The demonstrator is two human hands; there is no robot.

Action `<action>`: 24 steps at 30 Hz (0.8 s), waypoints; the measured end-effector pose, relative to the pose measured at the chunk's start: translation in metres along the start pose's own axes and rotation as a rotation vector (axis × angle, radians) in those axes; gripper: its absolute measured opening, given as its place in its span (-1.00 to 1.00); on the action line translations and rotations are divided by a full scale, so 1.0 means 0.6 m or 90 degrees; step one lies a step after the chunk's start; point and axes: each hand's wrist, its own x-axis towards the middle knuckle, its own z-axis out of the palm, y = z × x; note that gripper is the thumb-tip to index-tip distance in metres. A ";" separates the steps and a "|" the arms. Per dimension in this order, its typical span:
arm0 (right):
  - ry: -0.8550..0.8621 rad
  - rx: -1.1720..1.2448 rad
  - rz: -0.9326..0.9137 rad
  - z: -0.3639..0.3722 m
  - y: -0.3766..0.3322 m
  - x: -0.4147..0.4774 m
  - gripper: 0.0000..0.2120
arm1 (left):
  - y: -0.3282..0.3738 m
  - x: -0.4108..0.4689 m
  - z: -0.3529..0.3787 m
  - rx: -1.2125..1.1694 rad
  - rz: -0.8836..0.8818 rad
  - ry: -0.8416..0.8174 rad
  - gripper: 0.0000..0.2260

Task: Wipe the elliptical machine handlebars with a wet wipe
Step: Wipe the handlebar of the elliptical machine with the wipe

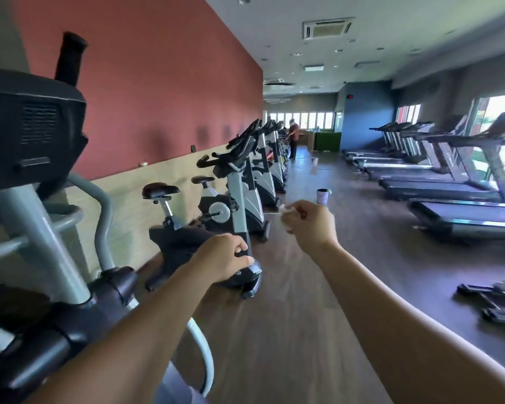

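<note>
Closest in, on the person's left, stands the elliptical machine [41, 228]: a grey frame with dark joints and a dark console above. One black handlebar grip [70, 58] rises upright behind the console, high against the red wall. A curved grey bar [104, 211] runs up the side of the frame.

Both forearms reach forward over the wood floor [303, 330]. The left hand [225, 258] hangs with its fingers loosely curled and nothing visible in them. It touches no part of the machine. The right hand [309, 223] has its fingers closed in a pinch on a small crumpled white wet wipe [286, 213], held in the air well apart from the grip.

The wiping itself does not look begun, and the wipe points down the room, away from the machine. To do this step well, the person would likely turn left and raise the right hand to the grip. Opening the wipe flat, wrapping it round the grip and drawing it along the whole length should clean better than dabbing with a ball. The free left hand could steady the curved bar, which may swing.

Further off, exercise bikes [239, 182] line the wall and a cup [322, 195] stands on the floor. Treadmills [449, 185] fill the right side, and another person [293, 138] stands at the far end.
</note>
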 end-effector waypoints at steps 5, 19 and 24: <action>0.008 -0.004 0.004 -0.055 0.095 0.138 -0.89 | 0.073 0.163 0.063 -0.014 0.004 -0.013 -0.62; -0.045 0.043 -0.015 0.115 0.266 0.516 -0.94 | -0.044 0.565 0.101 0.011 -0.058 0.005 -0.61; -0.110 0.081 -0.052 0.254 0.253 0.656 -0.88 | -0.136 0.676 0.043 0.047 -0.109 0.048 -0.63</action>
